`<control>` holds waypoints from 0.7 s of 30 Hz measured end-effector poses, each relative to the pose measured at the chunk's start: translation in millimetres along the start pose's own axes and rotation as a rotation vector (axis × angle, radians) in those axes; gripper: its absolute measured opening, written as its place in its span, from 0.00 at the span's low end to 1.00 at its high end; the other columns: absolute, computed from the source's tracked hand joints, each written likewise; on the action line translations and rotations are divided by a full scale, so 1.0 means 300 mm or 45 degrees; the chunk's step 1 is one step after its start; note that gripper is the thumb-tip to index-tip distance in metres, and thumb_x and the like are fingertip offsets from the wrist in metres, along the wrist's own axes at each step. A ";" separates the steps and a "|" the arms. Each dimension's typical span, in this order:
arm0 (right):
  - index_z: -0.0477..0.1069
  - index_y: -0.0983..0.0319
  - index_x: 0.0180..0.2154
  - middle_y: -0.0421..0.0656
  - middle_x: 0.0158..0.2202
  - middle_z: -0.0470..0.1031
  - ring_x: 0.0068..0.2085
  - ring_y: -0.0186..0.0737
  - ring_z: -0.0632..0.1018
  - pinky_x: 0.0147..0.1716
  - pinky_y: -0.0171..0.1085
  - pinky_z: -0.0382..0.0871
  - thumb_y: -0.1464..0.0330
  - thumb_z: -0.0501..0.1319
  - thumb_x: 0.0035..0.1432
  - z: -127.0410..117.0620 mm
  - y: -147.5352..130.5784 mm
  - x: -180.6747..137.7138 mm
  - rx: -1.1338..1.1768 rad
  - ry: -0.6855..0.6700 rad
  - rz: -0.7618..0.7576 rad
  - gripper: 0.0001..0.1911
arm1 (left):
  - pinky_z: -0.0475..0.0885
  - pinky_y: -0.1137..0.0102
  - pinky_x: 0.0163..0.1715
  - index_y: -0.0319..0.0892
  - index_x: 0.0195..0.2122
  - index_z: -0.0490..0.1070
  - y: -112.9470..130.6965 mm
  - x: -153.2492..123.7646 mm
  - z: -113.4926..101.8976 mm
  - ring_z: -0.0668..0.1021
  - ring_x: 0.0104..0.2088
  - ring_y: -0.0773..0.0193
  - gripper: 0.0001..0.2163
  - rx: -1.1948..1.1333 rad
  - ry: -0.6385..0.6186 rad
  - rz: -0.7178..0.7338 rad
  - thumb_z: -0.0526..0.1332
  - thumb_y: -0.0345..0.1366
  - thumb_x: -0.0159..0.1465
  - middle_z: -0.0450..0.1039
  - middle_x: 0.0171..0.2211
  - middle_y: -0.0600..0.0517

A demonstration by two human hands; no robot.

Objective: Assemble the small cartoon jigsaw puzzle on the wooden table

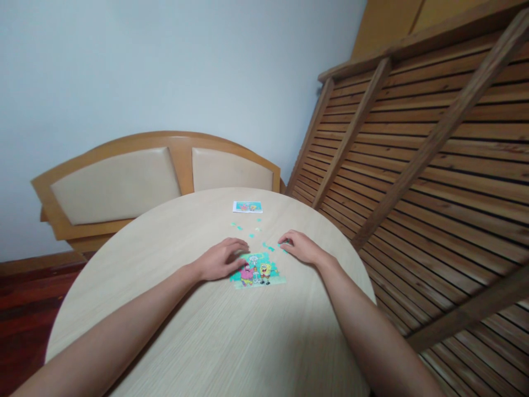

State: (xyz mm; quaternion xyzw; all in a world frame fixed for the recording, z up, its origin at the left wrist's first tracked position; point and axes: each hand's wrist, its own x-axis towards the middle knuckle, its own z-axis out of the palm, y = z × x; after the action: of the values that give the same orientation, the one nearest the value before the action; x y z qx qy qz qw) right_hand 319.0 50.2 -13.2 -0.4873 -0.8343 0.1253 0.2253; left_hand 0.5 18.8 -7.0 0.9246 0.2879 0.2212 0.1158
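Observation:
A partly joined jigsaw puzzle (261, 274) lies flat on the round table (198, 331), showing a pink figure, a pale one and a yellow square one on teal. My left hand (223, 259) rests at its left edge, thumb and fingers apart and holding nothing; it hides part of that edge. To the upper right of the puzzle, my right hand (301, 247) has bent fingers and thumb at a small teal puzzle piece (285, 251), which the fingertips partly cover. More loose teal pieces (269, 247) lie between that hand and the puzzle.
Several small loose pieces (239, 227) are scattered beyond the puzzle. Farther back lies a picture card (248, 207) with similar figures. Behind the table stands a padded headboard (182, 165) against a wall, and a slatted wooden frame (413, 165) leans along the right side.

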 end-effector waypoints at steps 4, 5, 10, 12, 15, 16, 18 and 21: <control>0.78 0.62 0.39 0.47 0.41 0.78 0.42 0.42 0.77 0.44 0.38 0.67 0.69 0.61 0.60 -0.005 -0.010 -0.001 -0.006 -0.010 0.003 0.08 | 0.65 0.55 0.60 0.39 0.57 0.69 -0.081 0.029 0.013 0.71 0.59 0.51 0.20 0.212 0.064 -0.247 0.54 0.46 0.70 0.68 0.59 0.40; 0.78 0.62 0.39 0.47 0.41 0.78 0.42 0.42 0.77 0.44 0.38 0.67 0.69 0.61 0.60 -0.006 -0.011 -0.001 -0.004 -0.010 0.005 0.08 | 0.64 0.55 0.61 0.39 0.58 0.68 -0.102 0.038 0.011 0.70 0.60 0.50 0.21 0.262 0.048 -0.276 0.53 0.46 0.70 0.67 0.61 0.40; 0.78 0.62 0.40 0.47 0.41 0.78 0.42 0.41 0.77 0.44 0.38 0.67 0.69 0.62 0.60 -0.009 -0.008 -0.002 0.004 -0.009 0.015 0.08 | 0.61 0.53 0.63 0.36 0.64 0.61 -0.173 0.102 -0.006 0.64 0.65 0.47 0.27 0.409 -0.068 -0.409 0.50 0.48 0.70 0.59 0.66 0.38; 0.78 0.62 0.40 0.47 0.41 0.78 0.42 0.42 0.77 0.44 0.38 0.67 0.69 0.62 0.60 -0.007 -0.006 -0.003 0.006 -0.008 0.021 0.08 | 0.61 0.52 0.62 0.36 0.65 0.58 -0.185 0.128 -0.004 0.63 0.66 0.46 0.27 0.417 -0.113 -0.491 0.48 0.47 0.70 0.57 0.67 0.38; 0.78 0.62 0.40 0.47 0.41 0.78 0.41 0.42 0.76 0.43 0.38 0.67 0.69 0.61 0.60 -0.005 -0.005 -0.004 0.012 -0.001 0.032 0.08 | 0.64 0.51 0.58 0.38 0.64 0.59 -0.186 0.149 0.004 0.67 0.63 0.44 0.26 0.423 -0.124 -0.572 0.48 0.47 0.70 0.62 0.64 0.37; 0.78 0.62 0.40 0.47 0.41 0.77 0.41 0.42 0.76 0.43 0.38 0.67 0.69 0.61 0.60 -0.005 -0.005 -0.004 0.013 -0.002 0.032 0.08 | 0.65 0.51 0.57 0.38 0.63 0.60 -0.182 0.149 0.005 0.69 0.61 0.44 0.25 0.427 -0.114 -0.583 0.48 0.47 0.70 0.64 0.63 0.36; 0.78 0.62 0.40 0.47 0.41 0.77 0.41 0.41 0.76 0.43 0.37 0.68 0.70 0.61 0.60 -0.005 -0.006 -0.003 0.013 -0.005 0.026 0.08 | 0.68 0.53 0.55 0.38 0.61 0.63 -0.172 0.137 0.002 0.73 0.57 0.45 0.23 0.436 -0.090 -0.585 0.49 0.46 0.70 0.68 0.60 0.36; 0.78 0.62 0.40 0.47 0.41 0.77 0.41 0.41 0.76 0.43 0.37 0.68 0.70 0.61 0.60 -0.006 -0.007 0.000 0.005 -0.016 0.019 0.08 | 0.71 0.59 0.51 0.42 0.54 0.69 -0.154 0.098 -0.013 0.77 0.51 0.51 0.17 0.416 -0.069 -0.517 0.52 0.42 0.69 0.73 0.55 0.42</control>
State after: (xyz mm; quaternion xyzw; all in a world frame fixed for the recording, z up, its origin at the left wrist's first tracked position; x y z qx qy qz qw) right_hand 318.3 49.3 -10.8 -0.4921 -0.8319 0.1315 0.2202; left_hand -1.9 73.7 -9.2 0.8597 0.4964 0.1192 0.0146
